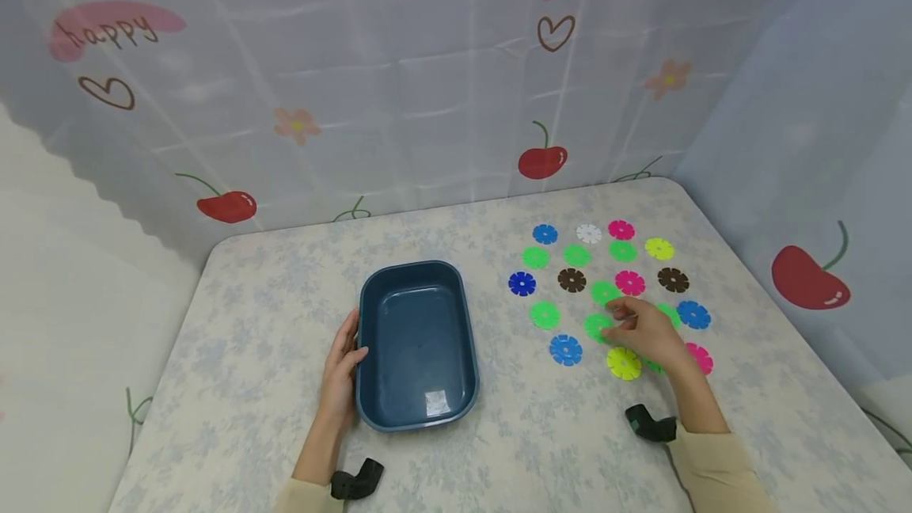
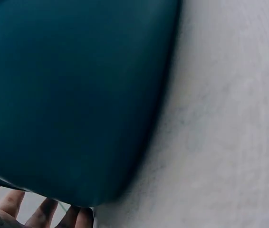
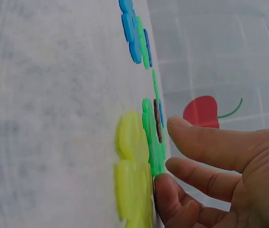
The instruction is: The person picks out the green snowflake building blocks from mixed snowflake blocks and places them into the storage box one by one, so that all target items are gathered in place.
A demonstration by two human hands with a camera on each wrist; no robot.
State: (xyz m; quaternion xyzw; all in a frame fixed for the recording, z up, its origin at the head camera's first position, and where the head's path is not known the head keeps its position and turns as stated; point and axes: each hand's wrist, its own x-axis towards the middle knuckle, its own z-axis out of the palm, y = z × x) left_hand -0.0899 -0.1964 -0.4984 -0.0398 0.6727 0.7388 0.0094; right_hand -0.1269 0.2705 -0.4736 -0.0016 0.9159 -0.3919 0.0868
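At the left side of a dark blue rectangular plastic basin point(image 1: 420, 339), my left hand point(image 1: 340, 378) holds the wall, thumb over the rim and fingers along the outside. The basin's outer wall point(image 2: 72, 95) fills much of the left wrist view, with the fingers point(image 2: 42, 213) low at its edge. My right hand point(image 1: 647, 331) is among notched flower-shaped plastic discs, nearest a green disc point(image 1: 595, 328). Its thumb and fingers are apart, bent slightly, with nothing visible between them. A yellow disc point(image 3: 133, 175) lies just in front of that green one in the right wrist view.
Around the right hand several more discs lie flat, including a light blue disc point(image 1: 566, 350), a brown disc point(image 1: 572, 280) and a pink disc point(image 1: 621, 229). The patterned table point(image 1: 271, 315) meets a printed curtain point(image 1: 427, 101) at its back edge.
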